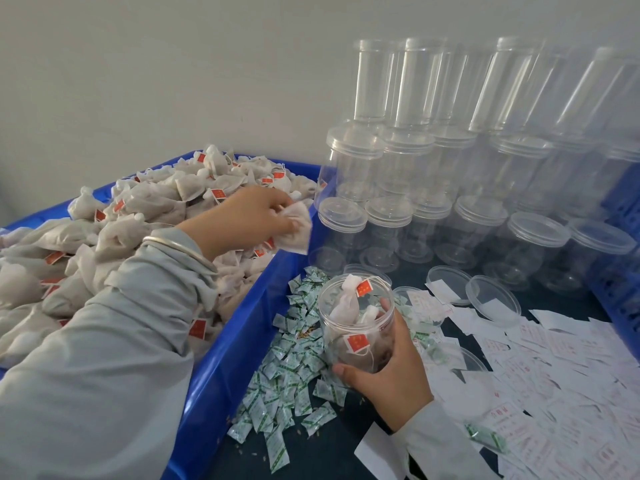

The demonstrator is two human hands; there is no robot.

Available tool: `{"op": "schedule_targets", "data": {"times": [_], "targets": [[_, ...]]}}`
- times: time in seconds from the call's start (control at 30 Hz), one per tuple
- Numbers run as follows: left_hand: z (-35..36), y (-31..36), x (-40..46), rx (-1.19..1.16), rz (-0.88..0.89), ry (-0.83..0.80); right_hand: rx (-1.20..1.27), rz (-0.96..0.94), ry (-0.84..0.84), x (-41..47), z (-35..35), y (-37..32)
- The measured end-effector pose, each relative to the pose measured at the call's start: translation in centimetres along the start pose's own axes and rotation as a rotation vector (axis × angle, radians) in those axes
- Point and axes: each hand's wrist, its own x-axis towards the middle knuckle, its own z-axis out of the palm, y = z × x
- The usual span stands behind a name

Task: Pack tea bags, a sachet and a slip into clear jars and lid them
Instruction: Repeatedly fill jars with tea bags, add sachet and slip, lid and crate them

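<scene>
My right hand (388,372) grips an open clear jar (356,320) tilted over the table; it has a few white tea bags with red tags inside. My left hand (249,216) pinches a white tea bag (298,230) above the right edge of the blue crate (242,341), which is heaped with tea bags (121,230). Green-and-white sachets (294,368) lie piled beside the crate, under the jar. White paper slips with red print (540,368) are spread to the right.
Stacks of lidded empty clear jars (450,188) fill the back right against the wall. Loose clear lids (491,299) lie on the dark table among the slips. Another blue crate (620,237) borders the far right.
</scene>
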Motion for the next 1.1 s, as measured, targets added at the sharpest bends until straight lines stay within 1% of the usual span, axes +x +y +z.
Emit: {"op": "schedule_targets", "data": {"times": [0.1,0.2,0.33,0.53,0.63,0.77,0.93,1.0,1.1], "targets": [[0.8,2.0,-1.2,-0.240,0.096,-0.106,0.004,0.005,-0.003,0.0,-0.1,0.0],[1.6,2.9,-1.5,-0.315,0.156,-0.127,0.013,0.014,0.002,0.1,-0.1,0.1],[2.8,3.3,-1.7,-0.266,0.205,-0.200,0.020,0.014,0.004,0.1,0.1,0.1],[4.0,3.6,-2.1,-0.214,0.203,-0.313,0.015,-0.026,0.005,0.2,0.1,-0.1],[4.2,3.7,-2.1,-0.196,0.205,-0.332,0.006,-0.039,0.010,0.3,0.1,-0.2],[4.2,4.1,-2.3,-0.283,0.168,-0.302,0.001,-0.054,0.004,0.2,0.1,-0.2],[3.8,4.4,-2.4,-0.306,0.170,-0.287,0.012,-0.053,0.001,0.1,0.1,-0.4],[3.7,4.5,-2.6,-0.304,0.170,-0.310,0.017,-0.053,-0.003,0.2,0.1,-0.4],[3.8,4.7,-2.8,-0.408,0.155,-0.401,0.022,-0.053,-0.010,0.2,0.1,-0.5]]}}
